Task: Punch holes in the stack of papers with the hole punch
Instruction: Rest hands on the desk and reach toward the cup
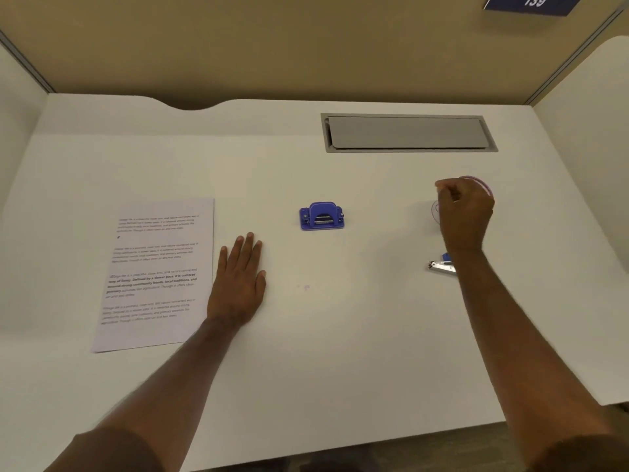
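Note:
A blue hole punch (321, 216) stands near the middle of the white desk (340, 335). A stack of printed papers (155, 272) lies flat at the left. My left hand (240, 282) rests palm down on the desk, fingers spread, just right of the papers and left of the punch. My right hand (464, 212) is far right of the punch, fingers curled around a clear, pink-rimmed round container (476, 182) that it mostly hides.
A small stapler (442, 265) lies on the desk partly under my right wrist. A grey cable hatch (408, 132) is set into the desk at the back right. Beige partition walls close in the back and both sides.

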`<state>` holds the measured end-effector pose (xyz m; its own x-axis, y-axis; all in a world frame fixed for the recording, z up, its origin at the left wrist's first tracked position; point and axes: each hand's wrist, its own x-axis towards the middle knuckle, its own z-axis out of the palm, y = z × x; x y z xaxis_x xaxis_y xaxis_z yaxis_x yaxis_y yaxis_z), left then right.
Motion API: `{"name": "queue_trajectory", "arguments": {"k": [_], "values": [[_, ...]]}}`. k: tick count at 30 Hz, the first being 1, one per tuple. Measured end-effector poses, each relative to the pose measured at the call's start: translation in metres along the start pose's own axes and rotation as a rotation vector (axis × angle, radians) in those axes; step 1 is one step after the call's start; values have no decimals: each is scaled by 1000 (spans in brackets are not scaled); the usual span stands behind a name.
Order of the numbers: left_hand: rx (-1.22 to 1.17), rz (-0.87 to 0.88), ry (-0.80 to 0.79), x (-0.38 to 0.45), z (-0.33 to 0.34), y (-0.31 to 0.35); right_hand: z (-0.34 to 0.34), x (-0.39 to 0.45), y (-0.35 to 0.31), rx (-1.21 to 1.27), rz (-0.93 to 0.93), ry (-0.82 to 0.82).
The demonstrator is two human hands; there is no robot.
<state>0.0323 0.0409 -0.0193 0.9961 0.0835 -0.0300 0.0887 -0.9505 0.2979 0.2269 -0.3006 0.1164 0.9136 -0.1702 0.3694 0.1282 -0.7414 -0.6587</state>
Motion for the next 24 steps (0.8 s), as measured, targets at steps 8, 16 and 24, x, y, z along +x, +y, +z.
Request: {"name": "queue_trajectory", "arguments": {"k": [8, 16, 24], "values": [[36, -8, -22, -2, -4, 0, 65, -207, -22, -299, -527, -616], [36, -15, -34, -1, -2, -2, 77, -251, -23, -405, -493, -583], [34, -21, -44, -2, -4, 0, 80, -243, -22, -268, -333, -568]]}}
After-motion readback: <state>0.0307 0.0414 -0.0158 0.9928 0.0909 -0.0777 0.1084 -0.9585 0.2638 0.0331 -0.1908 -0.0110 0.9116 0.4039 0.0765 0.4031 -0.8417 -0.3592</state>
